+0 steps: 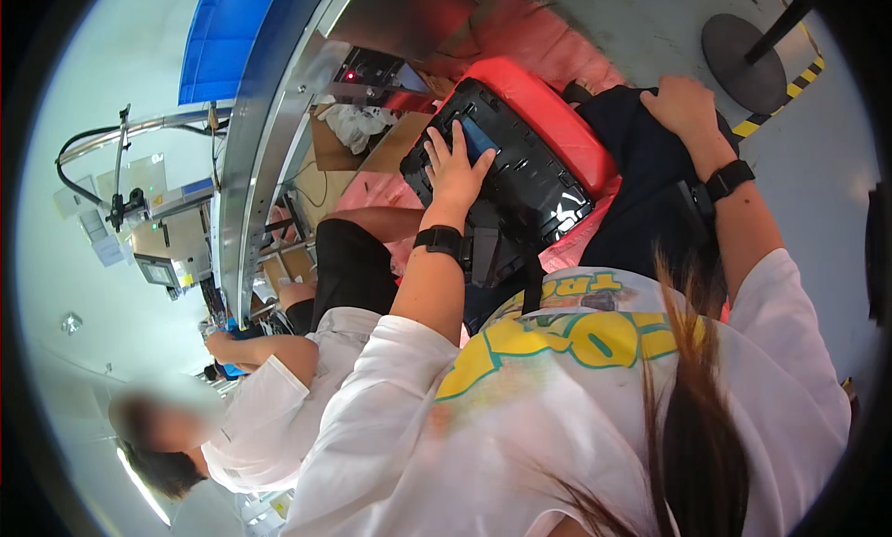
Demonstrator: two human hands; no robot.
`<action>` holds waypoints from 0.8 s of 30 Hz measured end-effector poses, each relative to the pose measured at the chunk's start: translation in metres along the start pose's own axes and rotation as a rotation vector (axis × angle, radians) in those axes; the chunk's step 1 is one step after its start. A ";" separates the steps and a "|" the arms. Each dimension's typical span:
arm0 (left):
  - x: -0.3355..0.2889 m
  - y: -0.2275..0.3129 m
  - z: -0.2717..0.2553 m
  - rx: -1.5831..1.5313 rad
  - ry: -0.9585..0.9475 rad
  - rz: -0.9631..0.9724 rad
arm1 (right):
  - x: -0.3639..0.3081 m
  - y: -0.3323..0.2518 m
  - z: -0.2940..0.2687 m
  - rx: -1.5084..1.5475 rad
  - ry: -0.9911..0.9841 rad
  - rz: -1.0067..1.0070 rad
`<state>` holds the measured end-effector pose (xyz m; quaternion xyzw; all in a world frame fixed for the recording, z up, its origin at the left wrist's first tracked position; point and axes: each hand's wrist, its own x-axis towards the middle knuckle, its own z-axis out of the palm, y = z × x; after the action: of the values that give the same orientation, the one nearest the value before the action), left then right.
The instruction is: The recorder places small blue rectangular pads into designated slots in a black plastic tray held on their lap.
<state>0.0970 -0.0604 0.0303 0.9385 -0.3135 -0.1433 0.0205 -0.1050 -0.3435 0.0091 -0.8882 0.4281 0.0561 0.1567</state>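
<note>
My left hand (455,170) lies with spread fingers on a black plastic tray or panel (530,184), which has clips and ribs along its edges. Beside the fingertips is a small dark-blue flat piece (479,141); I cannot make out its kind. The panel rests on a red plastic bin (595,161). On the knee of my dark trousers (618,137) sits my right hand (686,108), fingers loosely extended and holding nothing. Both wrists wear black bands.
A metal frame (279,119) rises at the left, with a control box (367,75) showing a red light. Crumpled clear plastic (358,124) lies near a cardboard box. A co-worker (269,398) sits close at my left. At the far right stands a round post base (743,63).
</note>
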 end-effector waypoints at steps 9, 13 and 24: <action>-0.002 0.003 0.000 0.006 -0.027 -0.036 | 0.002 0.002 0.003 0.009 -0.001 -0.056; -0.004 0.001 0.005 -0.014 0.059 -0.006 | 0.002 0.001 0.002 -0.013 0.014 -0.033; -0.001 0.011 -0.008 -0.003 -0.081 -0.071 | 0.001 0.001 0.004 -0.048 0.025 -0.038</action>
<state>0.0920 -0.0684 0.0397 0.9424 -0.2802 -0.1824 0.0039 -0.1053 -0.3438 0.0049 -0.9004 0.4116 0.0520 0.1310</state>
